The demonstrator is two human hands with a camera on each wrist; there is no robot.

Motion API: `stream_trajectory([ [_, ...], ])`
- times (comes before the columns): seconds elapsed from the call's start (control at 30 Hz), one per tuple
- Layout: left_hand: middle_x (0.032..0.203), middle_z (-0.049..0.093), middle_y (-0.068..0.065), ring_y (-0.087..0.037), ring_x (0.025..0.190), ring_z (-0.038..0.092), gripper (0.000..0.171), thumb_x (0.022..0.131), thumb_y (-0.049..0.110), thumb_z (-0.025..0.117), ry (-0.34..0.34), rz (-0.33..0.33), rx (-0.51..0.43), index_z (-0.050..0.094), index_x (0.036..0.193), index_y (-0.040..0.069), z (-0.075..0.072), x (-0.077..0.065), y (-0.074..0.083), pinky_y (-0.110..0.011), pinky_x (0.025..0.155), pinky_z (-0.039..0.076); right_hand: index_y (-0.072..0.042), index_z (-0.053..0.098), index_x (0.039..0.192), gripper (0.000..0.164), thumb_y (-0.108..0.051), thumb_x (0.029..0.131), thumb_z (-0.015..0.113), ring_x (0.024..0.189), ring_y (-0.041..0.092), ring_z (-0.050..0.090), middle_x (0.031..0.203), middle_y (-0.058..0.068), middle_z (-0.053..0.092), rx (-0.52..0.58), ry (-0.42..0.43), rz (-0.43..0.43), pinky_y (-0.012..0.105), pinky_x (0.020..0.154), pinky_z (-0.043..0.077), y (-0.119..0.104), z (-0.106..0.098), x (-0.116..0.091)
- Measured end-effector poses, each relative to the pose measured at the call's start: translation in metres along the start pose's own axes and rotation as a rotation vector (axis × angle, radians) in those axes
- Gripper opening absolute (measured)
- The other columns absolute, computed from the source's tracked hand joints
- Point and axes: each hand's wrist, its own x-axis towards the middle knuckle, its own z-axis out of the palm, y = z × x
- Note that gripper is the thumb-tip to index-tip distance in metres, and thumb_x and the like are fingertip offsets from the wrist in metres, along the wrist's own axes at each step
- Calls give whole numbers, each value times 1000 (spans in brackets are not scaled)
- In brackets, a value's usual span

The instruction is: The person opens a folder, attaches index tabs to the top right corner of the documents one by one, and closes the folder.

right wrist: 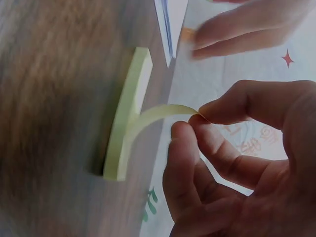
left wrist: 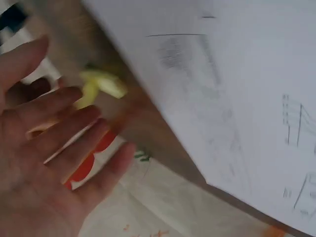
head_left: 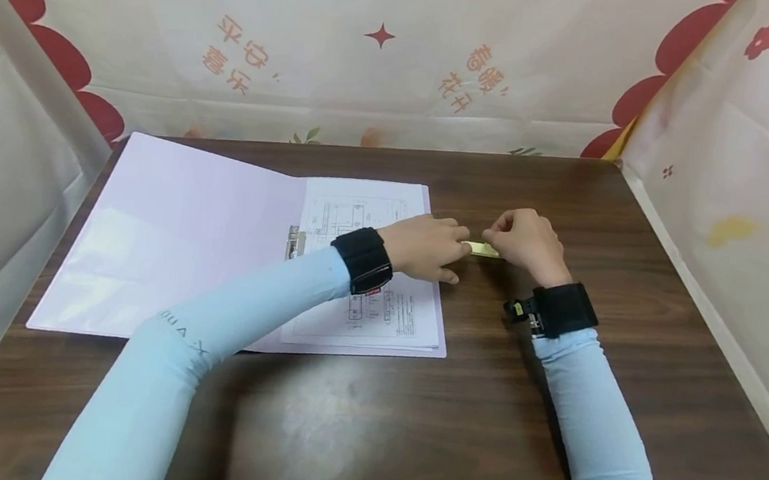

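A small pad of yellow sticky notes [right wrist: 120,133] lies on the brown table, just right of the open folder. My right hand [head_left: 531,244] pinches the free end of a yellow strip [right wrist: 160,110] between thumb and fingertip, and the strip curves up from the pad. My left hand [head_left: 424,246] hovers over the right edge of the papers, its fingers loosely extended toward the pad [head_left: 484,249]. Nothing is in the left palm [left wrist: 49,168] in the left wrist view.
The lilac folder [head_left: 177,230] lies open on the left and middle of the table [head_left: 477,427]. Printed drawings [head_left: 373,335] sit under its metal clip [head_left: 294,243], partly covered by my left forearm. Pale patterned curtains [head_left: 375,79] hang behind and at both sides.
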Motion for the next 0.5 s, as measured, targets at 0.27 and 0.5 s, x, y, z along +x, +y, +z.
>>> stream_trajectory([
  [0.27, 143, 55, -5, -21, 130, 54, 59, 102, 56, 56, -20, 0, 15, 57, 144, 14, 17, 26, 3, -42, 107, 50, -2, 70, 98, 26, -28, 99, 64, 79, 27, 56, 91, 13, 63, 24, 30, -4, 33, 64, 43, 1, -3, 2],
  [0.5, 143, 52, -3, -19, 127, 54, 58, 103, 54, 55, -17, -20, 20, 55, 146, 14, 23, 35, 6, -39, 105, 51, 1, 68, 105, 17, -14, 97, 66, 69, 20, 75, 95, 22, 72, 149, 68, -39, 26, 60, 57, 5, -3, 4],
])
